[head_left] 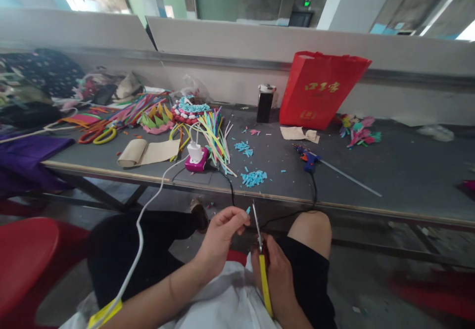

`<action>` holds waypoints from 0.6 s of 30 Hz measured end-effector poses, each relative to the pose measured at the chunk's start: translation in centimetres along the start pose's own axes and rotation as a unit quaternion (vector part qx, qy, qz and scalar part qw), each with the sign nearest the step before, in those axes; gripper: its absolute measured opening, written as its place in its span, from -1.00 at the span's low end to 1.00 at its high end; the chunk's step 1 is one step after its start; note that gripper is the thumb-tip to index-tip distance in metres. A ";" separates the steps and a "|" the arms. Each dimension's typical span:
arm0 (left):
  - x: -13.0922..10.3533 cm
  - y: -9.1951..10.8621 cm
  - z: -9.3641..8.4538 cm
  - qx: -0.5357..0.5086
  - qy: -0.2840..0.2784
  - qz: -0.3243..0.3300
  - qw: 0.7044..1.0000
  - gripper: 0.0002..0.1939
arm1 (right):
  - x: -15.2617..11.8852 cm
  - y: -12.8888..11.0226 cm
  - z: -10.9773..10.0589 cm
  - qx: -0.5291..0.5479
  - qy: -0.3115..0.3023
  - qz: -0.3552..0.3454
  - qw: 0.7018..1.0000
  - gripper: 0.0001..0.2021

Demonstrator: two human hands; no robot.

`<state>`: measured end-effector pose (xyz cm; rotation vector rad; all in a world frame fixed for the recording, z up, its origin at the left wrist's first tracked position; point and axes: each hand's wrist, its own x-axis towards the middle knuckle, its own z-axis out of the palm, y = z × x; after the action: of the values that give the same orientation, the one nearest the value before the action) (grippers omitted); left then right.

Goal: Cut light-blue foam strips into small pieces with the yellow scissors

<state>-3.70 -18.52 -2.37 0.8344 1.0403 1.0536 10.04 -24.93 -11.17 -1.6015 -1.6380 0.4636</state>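
Note:
Between the thumb and fingers of my left hand [224, 232] is pinched a small blue piece [248, 210]. Close beside it, my right hand [275, 264] grips yellow-handled scissors [259, 225], their blades pointing up toward the table edge. The blue piece is just left of the blade tips and looks apart from them. Both hands are above my lap, in front of the table. On the table beyond them lie a pile of cut blue pieces [254, 178] and a smaller blue pile [244, 148]. My right fingers are partly hidden by the scissors.
A magenta power socket [196, 160] with a white plug sits near the table's front edge, beside colourful strips [218, 136]. A blue glue gun [308, 159], red bag [322, 91] and dark bottle [264, 104] stand or lie farther right. A white cable [140, 230] hangs at my left.

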 end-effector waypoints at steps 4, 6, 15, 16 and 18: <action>0.2 -0.4 0.2 0.004 0.021 0.018 1.000 -0.83 | -0.1 0.1 0.0 -0.021 -0.017 0.022 0.999 -0.76; 0.3 -0.5 0.4 0.005 0.029 0.024 0.999 -0.82 | -0.1 -0.1 -0.2 -0.022 -0.024 0.024 0.999 -0.75; 0.5 -0.8 0.7 0.036 0.054 0.038 0.997 -0.79 | 0.0 -0.1 -0.3 -0.061 -0.007 0.011 0.998 -0.74; 0.4 -0.8 0.7 0.038 0.054 0.038 0.997 -0.79 | 0.0 -0.1 -0.3 -0.061 -0.011 0.013 0.998 -0.74; 0.4 -0.9 0.6 0.041 0.053 0.036 0.997 -0.80 | 0.0 -0.2 -0.4 -0.063 -0.024 0.025 0.997 -0.74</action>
<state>-2.80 -18.40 -3.08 0.8959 1.1558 1.1314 10.17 -25.02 -10.78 -1.7382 -1.6951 0.4346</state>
